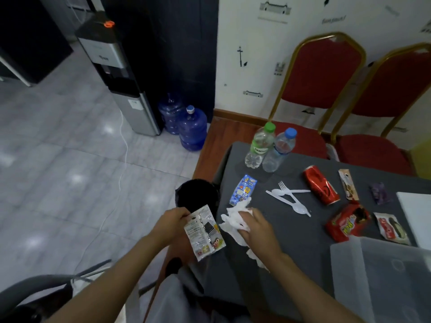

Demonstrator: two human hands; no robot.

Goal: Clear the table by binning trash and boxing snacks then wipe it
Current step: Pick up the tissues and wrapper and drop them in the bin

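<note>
A wrapper (205, 231) is pinched by the left hand (173, 221); tissue (233, 217) is gripped by the right hand (257, 226) (fingertips hidden). Two bottles (258, 145) are counted.

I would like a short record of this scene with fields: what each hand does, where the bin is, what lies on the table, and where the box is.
left hand: left hand pinches a silver snack wrapper near the bin's mouth
right hand: right hand rests on crumpled white tissue on the table
bin: black bin on the floor beside the table's left edge
table: grey table holds two plastic bottles, a crushed red can, white plastic cutlery, several snack packets
box: clear plastic box, at the near right
</note>
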